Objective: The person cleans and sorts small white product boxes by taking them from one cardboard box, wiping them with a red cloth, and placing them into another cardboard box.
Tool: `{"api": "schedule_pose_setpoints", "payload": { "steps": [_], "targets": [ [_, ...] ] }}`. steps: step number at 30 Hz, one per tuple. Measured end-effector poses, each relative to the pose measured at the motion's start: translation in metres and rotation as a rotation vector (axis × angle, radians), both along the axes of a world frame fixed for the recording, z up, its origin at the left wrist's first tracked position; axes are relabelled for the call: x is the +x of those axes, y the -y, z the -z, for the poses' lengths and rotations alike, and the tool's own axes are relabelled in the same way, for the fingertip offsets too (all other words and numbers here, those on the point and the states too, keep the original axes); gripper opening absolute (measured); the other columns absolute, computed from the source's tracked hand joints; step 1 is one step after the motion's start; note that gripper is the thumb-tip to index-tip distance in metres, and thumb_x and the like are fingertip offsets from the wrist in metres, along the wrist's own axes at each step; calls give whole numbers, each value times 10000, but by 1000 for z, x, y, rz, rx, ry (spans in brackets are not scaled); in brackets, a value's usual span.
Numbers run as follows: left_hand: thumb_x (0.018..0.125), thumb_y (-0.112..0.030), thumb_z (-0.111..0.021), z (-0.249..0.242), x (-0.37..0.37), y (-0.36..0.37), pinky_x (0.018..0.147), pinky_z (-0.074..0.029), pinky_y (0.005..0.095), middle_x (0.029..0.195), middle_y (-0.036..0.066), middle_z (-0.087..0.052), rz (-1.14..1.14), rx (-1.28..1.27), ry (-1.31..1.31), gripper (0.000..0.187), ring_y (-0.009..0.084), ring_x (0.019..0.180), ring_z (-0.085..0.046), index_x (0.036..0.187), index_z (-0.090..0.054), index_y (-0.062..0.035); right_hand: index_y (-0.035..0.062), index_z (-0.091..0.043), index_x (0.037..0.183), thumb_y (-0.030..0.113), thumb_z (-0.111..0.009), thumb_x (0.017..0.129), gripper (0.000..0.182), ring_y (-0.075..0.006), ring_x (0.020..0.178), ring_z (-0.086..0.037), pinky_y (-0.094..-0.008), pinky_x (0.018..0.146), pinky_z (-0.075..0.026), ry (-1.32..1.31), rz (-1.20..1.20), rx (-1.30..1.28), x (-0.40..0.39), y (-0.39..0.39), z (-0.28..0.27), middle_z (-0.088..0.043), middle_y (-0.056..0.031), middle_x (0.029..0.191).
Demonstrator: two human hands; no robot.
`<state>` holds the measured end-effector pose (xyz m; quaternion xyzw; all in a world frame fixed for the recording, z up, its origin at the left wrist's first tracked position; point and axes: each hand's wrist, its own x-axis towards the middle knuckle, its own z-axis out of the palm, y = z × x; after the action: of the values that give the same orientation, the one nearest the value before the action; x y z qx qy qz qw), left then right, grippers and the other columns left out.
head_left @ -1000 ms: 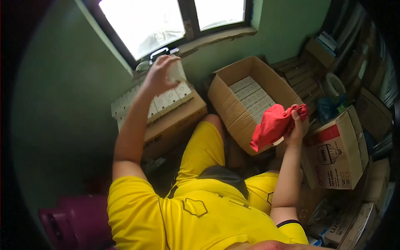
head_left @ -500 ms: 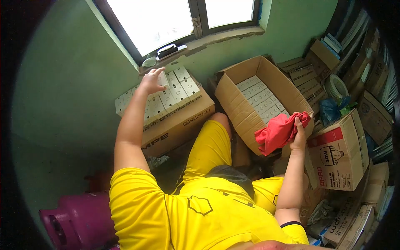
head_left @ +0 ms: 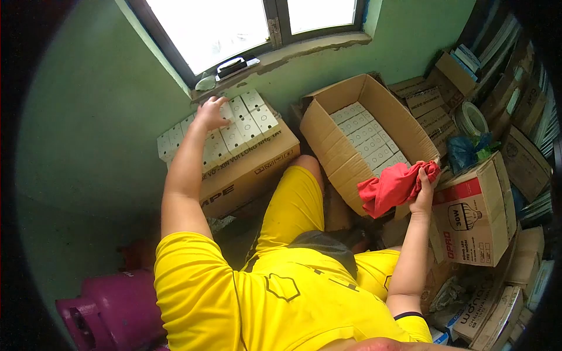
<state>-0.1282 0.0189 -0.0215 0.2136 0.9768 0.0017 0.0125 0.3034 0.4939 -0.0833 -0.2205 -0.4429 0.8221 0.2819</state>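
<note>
White small boxes [head_left: 237, 126] sit in neat rows on top of a closed cardboard carton [head_left: 252, 169] right under the window [head_left: 234, 29], pushed up against the green wall [head_left: 99, 128]. The left hand [head_left: 209, 113] is stretched out over the far end of those rows, fingers curled down onto one of the white boxes, touching it. Can't really tell if it's properly gripping it or just pressing on top, the fingers cover that bit.

The right hand [head_left: 422, 190] is clamped around a bunched-up red cloth [head_left: 393, 187], which hangs over the near edge of an open cardboard box [head_left: 333, 140]. That open box is tilted toward the person and has more of the same white small boxes lined up inside it [head_left: 369, 137].

The person is sitting on the floor in a yellow shirt [head_left: 275, 298] and yellow shorts, knee poking up between the two cartons.

Other stuff around: a carton with red print and a bulb drawing [head_left: 474, 216] just right of the right hand, a blue plastic bag [head_left: 468, 152] behind it, a roll of white tape or cable [head_left: 468, 120] further back, stacks of flat boxes along the right side, and a purple gas cylinder [head_left: 111, 310] at the lower left. Something dark with a handle [head_left: 234, 65] lies on the window sill.
</note>
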Motion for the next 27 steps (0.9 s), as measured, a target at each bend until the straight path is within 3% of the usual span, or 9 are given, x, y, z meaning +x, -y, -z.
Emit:
{"api": "schedule_pose_setpoints", "payload": {
  "steps": [10, 16, 17, 19, 22, 25, 27],
  "targets": [
    [682, -383, -830, -8, 3, 0, 1158, -237, 611, 1437, 62, -477, -14, -137, -5, 781, 272, 1375, -420, 1400, -543, -274, 122, -585, 1213, 355, -777, 857, 467, -171, 1121, -592, -383, 1011, -462, 1, -15, -19, -7, -1, -1, -617, 1, 1183],
    [694, -570, -814, -4, 0, -1, 1138, -263, 611, 1477, 93, -464, -14, -224, -101, 899, 306, 1379, -419, 1463, -466, -262, 115, -609, 1217, 333, -730, 904, 400, -156, 1100, -591, -352, 1008, -457, -79, 10, 54, -7, -10, 5, -630, -6, 1159],
    [730, -666, -748, -5, 0, -3, 1116, -288, 605, 1469, 115, -483, 7, -170, -182, 934, 329, 1357, -448, 1499, -410, -258, 114, -607, 1220, 333, -725, 908, 399, -157, 1108, -588, -352, 1015, -451, -91, 34, 70, -8, -9, 1, -627, -7, 1164],
    [790, -678, -686, -14, 3, -20, 1080, -321, 589, 1417, 125, -531, 48, 16, -223, 879, 346, 1309, -494, 1505, -398, -254, 111, -598, 1235, 344, -706, 922, 405, -163, 1147, -570, -353, 1036, -432, -97, 122, 91, 0, -16, 3, -621, -12, 1185],
    [843, -607, -674, -9, 13, -64, 1026, -356, 548, 1322, 122, -603, 268, 265, -453, 779, 336, 1217, -560, 1479, -426, -231, 109, -612, 1203, 388, -666, 944, 385, -178, 1123, -591, -379, 1019, -447, -164, 193, -41, 15, -32, -8, -642, -23, 1168],
    [859, -506, -699, -14, 60, -150, 1018, -393, 492, 1236, 103, -656, 464, 493, -312, 619, 315, 1165, -599, 1378, -550, -202, 110, -624, 1170, 442, -603, 966, 391, -209, 1078, -616, -408, 1004, -463, -316, 234, -174, 32, -55, -18, -664, -49, 1121],
    [867, -405, -706, -12, 101, -216, 979, -440, 441, 1151, 91, -690, 659, 469, -245, 423, 297, 1121, -623, 1215, -666, -168, 110, -631, 1161, 469, -564, 978, 408, -232, 1065, -627, -425, 1004, -466, -387, 288, -201, 41, -64, -20, -675, -66, 1111]
  ]
}}
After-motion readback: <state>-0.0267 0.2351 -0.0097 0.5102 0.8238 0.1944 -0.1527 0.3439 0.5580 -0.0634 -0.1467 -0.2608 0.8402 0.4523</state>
